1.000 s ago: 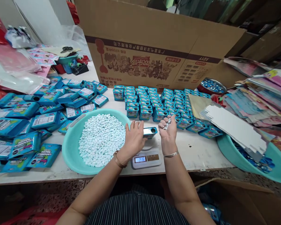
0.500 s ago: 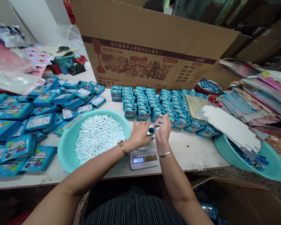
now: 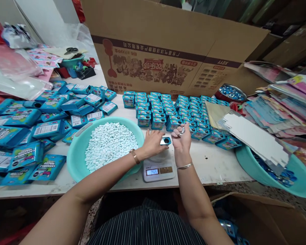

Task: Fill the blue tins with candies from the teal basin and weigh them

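My left hand (image 3: pixel 153 143) is closed around a small blue candy box (image 3: pixel 165 141), thumb on its near side and fingers behind. A dark round opening shows at the box's top. Beneath that hand is a white digital scale (image 3: pixel 158 174) with a lit display, its weighing plate partly hidden. Just right of the box, my right hand (image 3: pixel 182 139) is palm up, fingers curled over some small pale candies (image 3: pixel 183 130). To the left stands a turquoise basin (image 3: pixel 75 163) heaped with pale blue-white candies (image 3: pixel 111 144).
Blue candy boxes stand in rows (image 3: pixel 158 120) before a large cardboard carton (image 3: pixel 153 51). Loose blue boxes (image 3: pixel 48 129) pile up on the left. At right, white card sheets (image 3: pixel 255 136) lie across a second turquoise basin (image 3: pixel 302 182) beside stacked printed bags (image 3: pixel 283 102).
My right fingers have curled further over the candies, and fewer show. The digits on the scale display have changed. My left hand keeps its hold on the candy box; the whole view has shifted slightly.
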The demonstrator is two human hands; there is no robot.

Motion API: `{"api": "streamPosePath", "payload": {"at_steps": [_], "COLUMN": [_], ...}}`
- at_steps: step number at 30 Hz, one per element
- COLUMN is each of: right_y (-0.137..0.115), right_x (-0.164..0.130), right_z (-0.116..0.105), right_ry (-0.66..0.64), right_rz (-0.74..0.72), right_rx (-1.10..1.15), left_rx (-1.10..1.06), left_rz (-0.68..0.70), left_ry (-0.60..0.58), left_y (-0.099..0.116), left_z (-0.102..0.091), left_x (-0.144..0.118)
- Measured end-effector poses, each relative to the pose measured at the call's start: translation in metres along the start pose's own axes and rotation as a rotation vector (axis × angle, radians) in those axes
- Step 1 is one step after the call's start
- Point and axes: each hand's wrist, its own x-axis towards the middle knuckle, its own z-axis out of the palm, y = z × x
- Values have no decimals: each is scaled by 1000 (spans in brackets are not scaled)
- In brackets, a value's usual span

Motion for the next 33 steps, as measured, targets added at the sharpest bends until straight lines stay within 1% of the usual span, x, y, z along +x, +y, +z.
{"api": "streamPosePath", "payload": {"at_steps": [3, 7, 11, 17, 24, 28, 33], "right_y": [-13, -22, -22, -11, 14, 16, 13], "right_x": [3, 0, -4, -6, -12, -14, -16], "right_z": [-5, -8, -5, 0, 3, 4, 7], "right_ry": [15, 13, 20, 23, 48, 51, 53], "right_rz": [70, 74, 67, 37, -100, -150, -129], "right_rx": [89, 154, 153, 68, -34, -59, -55], "left_rx": [5, 22, 40, 55, 46, 46, 48], "left_rz": [10, 26, 29, 49, 66, 73, 72], "left_ry": [3, 22, 19, -7, -36, -53, -56], "left_y": [-8, -12, -11, -8, -2, 0, -1], "left_z": [-8, -16, -19, -17, -13, -10, -8], "left_x": [-3, -5, -7, -7, -4, -2, -1]}}
